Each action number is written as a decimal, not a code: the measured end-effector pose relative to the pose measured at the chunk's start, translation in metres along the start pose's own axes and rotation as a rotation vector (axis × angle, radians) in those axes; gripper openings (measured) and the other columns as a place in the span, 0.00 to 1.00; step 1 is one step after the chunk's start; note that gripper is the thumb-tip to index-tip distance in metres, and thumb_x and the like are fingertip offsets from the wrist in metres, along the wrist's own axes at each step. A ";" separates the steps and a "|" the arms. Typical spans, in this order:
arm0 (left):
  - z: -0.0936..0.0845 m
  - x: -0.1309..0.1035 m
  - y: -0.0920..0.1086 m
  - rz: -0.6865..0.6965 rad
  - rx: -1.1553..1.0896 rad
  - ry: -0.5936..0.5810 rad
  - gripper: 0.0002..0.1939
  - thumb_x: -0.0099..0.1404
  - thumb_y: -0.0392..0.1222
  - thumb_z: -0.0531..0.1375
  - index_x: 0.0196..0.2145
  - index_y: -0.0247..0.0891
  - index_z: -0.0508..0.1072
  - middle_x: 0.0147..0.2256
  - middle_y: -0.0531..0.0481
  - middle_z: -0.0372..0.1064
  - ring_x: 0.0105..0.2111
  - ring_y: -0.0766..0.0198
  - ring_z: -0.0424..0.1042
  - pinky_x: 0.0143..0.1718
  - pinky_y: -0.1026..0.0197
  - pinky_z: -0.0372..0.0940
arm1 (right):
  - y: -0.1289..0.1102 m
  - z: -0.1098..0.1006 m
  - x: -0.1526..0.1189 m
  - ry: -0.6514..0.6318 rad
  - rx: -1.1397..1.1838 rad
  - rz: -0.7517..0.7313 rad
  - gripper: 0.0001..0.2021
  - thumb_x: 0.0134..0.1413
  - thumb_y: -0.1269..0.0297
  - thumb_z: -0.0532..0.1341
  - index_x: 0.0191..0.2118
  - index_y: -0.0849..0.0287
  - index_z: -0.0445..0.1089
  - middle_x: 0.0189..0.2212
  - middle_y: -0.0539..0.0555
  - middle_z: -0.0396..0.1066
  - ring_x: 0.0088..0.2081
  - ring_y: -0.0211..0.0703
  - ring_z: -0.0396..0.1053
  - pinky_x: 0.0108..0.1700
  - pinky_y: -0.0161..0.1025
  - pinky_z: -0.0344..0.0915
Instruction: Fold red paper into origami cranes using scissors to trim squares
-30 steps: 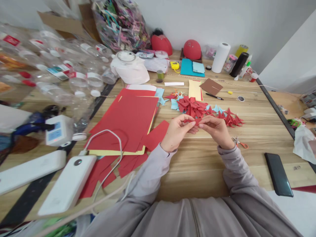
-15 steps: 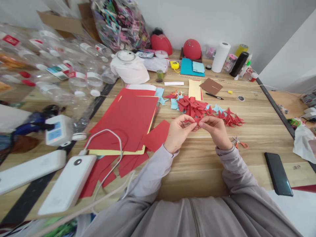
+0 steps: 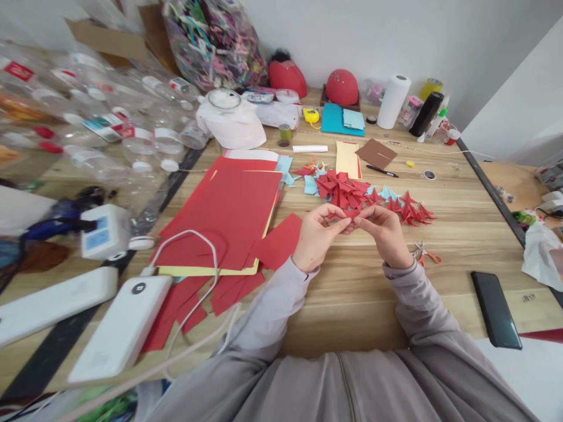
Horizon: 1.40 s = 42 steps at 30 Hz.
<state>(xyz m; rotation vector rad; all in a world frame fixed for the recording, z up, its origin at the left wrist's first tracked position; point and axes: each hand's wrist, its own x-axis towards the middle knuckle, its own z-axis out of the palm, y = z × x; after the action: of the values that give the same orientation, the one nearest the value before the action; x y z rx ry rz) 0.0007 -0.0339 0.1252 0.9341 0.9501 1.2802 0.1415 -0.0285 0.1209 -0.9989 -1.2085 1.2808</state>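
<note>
A small folded piece of red paper (image 3: 351,214) is pinched between my two hands above the table. My left hand (image 3: 319,234) grips its left side with thumb and fingers, and my right hand (image 3: 384,231) grips its right side. Both thumbs nearly meet on the paper; my fingers cover much of it. Just beyond my hands lies a pile of folded red paper cranes (image 3: 343,189), with pale blue ones (image 3: 387,193) among them. Left of my left hand is a loose red paper sheet (image 3: 280,241), beside a stack of red sheets (image 3: 229,211).
Orange-handled scissors (image 3: 424,255) lie right of my right hand, with a black phone (image 3: 496,309) farther right. A white power bank (image 3: 121,328) with a looping cable lies front left. Several plastic bottles (image 3: 141,146) crowd the left side. A black pen (image 3: 382,171) lies beyond the cranes.
</note>
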 end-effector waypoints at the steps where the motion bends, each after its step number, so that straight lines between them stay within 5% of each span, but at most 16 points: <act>1: 0.000 0.000 0.000 0.000 -0.001 0.002 0.14 0.46 0.41 0.69 0.26 0.34 0.69 0.20 0.53 0.70 0.21 0.67 0.71 0.29 0.63 0.68 | 0.000 0.000 0.000 0.006 -0.006 0.003 0.13 0.38 0.57 0.70 0.25 0.59 0.69 0.22 0.49 0.73 0.26 0.39 0.72 0.33 0.38 0.69; 24: 0.001 -0.001 -0.001 0.023 0.013 -0.023 0.13 0.47 0.42 0.68 0.26 0.35 0.68 0.21 0.53 0.70 0.22 0.66 0.72 0.29 0.62 0.68 | -0.004 0.001 0.000 0.029 -0.019 -0.017 0.12 0.36 0.61 0.71 0.23 0.60 0.69 0.20 0.48 0.72 0.23 0.37 0.71 0.29 0.36 0.68; 35: -0.001 0.001 -0.003 0.022 -0.009 -0.034 0.15 0.45 0.41 0.69 0.26 0.35 0.67 0.20 0.55 0.69 0.21 0.68 0.71 0.29 0.63 0.68 | -0.005 -0.005 0.000 -0.057 -0.015 -0.022 0.08 0.46 0.60 0.66 0.25 0.60 0.72 0.19 0.49 0.72 0.24 0.37 0.70 0.33 0.37 0.68; 42: -0.001 0.001 -0.003 0.032 0.010 -0.026 0.14 0.45 0.41 0.69 0.26 0.35 0.67 0.19 0.55 0.69 0.21 0.67 0.71 0.29 0.63 0.68 | -0.003 -0.005 0.001 -0.046 -0.018 -0.003 0.08 0.44 0.61 0.67 0.26 0.59 0.72 0.19 0.48 0.72 0.24 0.37 0.70 0.32 0.37 0.68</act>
<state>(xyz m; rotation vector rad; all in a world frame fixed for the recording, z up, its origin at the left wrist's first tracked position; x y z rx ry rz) 0.0002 -0.0333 0.1222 0.9743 0.9254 1.2883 0.1467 -0.0275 0.1233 -0.9847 -1.2580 1.2984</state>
